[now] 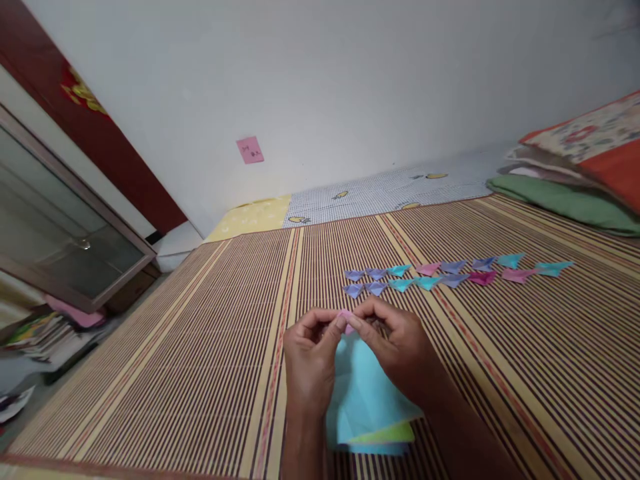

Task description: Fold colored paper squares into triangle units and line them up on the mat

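Note:
Between both thumbs and forefingers I pinch a small folded piece of pink paper (346, 320), most of it hidden by the fingers. My left hand (315, 350) grips its left side, and my right hand (395, 340) grips its right side. Just below the hands lies a stack of paper sheets (367, 393), light blue on top, with a yellow-green corner and more blue showing underneath. Beyond my fingers, several folded paper boats (427, 283) in purple, turquoise, pink and magenta stand in two rows on the striped mat (200, 347).
Cushions and a green folded cloth (565, 197) lie at the far right. A patterned sheet (350, 200) shows along the wall, where a pink note (250, 150) is stuck. To the left are a glass-fronted cabinet door (65, 213) and a pile of magazines (43, 337).

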`<state>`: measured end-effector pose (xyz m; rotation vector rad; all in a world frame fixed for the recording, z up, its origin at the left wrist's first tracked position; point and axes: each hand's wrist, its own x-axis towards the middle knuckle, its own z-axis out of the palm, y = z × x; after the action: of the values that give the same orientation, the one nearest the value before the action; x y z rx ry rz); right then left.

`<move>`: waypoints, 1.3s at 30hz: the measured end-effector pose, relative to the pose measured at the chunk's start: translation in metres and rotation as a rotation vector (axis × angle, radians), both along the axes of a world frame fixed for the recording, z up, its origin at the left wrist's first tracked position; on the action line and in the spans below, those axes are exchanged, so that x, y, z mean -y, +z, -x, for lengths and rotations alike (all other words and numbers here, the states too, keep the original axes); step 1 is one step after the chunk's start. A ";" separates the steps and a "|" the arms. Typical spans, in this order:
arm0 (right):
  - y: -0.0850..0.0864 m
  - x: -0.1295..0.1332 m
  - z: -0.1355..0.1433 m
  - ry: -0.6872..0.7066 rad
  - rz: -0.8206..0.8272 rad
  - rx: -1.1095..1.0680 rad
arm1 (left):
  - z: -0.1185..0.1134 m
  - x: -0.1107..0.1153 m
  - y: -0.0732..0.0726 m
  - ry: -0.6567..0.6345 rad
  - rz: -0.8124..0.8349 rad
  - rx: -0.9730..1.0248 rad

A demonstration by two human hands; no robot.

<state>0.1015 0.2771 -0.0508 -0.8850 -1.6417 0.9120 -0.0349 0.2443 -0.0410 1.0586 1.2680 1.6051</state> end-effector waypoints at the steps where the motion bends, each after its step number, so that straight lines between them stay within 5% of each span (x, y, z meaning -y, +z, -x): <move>1: 0.000 0.000 0.000 0.008 0.000 -0.025 | 0.000 0.000 0.001 -0.003 -0.002 0.016; 9: 0.002 0.005 -0.001 0.114 0.013 -0.127 | 0.012 0.003 -0.002 -0.107 -0.017 0.088; 18: 0.017 0.017 -0.009 -0.043 -0.207 -0.030 | -0.007 0.016 0.021 -0.089 -0.107 -0.025; 28: 0.040 0.095 -0.022 -0.138 -0.222 -0.069 | -0.035 0.089 0.039 0.043 -0.262 -0.516; 39: 0.064 0.156 -0.050 -0.003 -0.027 -0.126 | -0.050 0.148 0.047 -0.139 -0.096 -0.079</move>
<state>0.1519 0.1207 0.0130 -0.7957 -1.5401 0.9229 0.0155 0.0966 0.0065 1.2525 1.1517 1.5441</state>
